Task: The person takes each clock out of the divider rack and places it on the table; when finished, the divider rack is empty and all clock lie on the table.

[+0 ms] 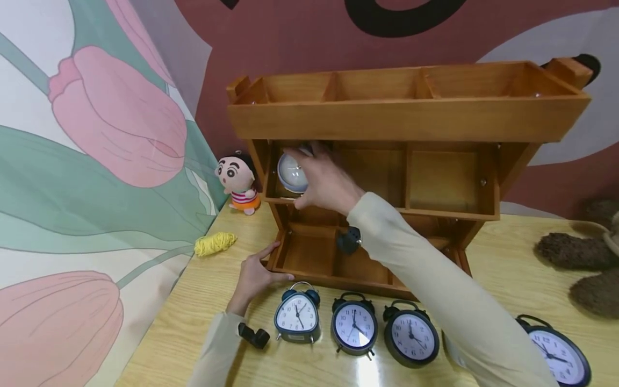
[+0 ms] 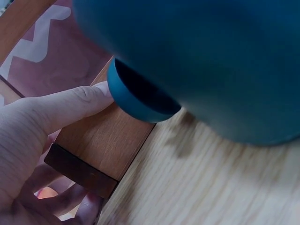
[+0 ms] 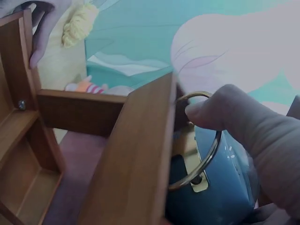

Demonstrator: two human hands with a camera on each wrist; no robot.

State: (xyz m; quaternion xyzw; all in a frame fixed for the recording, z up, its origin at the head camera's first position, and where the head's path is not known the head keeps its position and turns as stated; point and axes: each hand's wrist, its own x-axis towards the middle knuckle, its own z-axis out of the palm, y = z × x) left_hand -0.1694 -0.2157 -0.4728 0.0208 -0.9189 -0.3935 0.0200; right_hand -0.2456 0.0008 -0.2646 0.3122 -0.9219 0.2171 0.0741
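My right hand [image 1: 326, 177] reaches into the left compartment of the shelf's middle tier and holds a round blue clock [image 1: 292, 173] with a glassy front. In the right wrist view, the thumb lies against the gold ring on the clock's blue body [image 3: 206, 206]. My left hand [image 1: 254, 277] grips the lower left corner of the wooden shelf [image 1: 309, 282]; the left wrist view has the thumb on one side of the wood [image 2: 105, 145] and curled fingers on the other. Close by that hand stands a dark teal alarm clock [image 1: 297, 316] with a rounded triangular face.
Two round black alarm clocks [image 1: 354, 325] [image 1: 412, 336] stand before the shelf, with another clock [image 1: 561, 355] farther right. A plush doll [image 1: 239, 183] and yellow yarn [image 1: 215, 244] are at the left. Brown fuzzy objects [image 1: 575, 251] lie at the right. The shelf's top tray [image 1: 406, 119] overhangs the middle tier.
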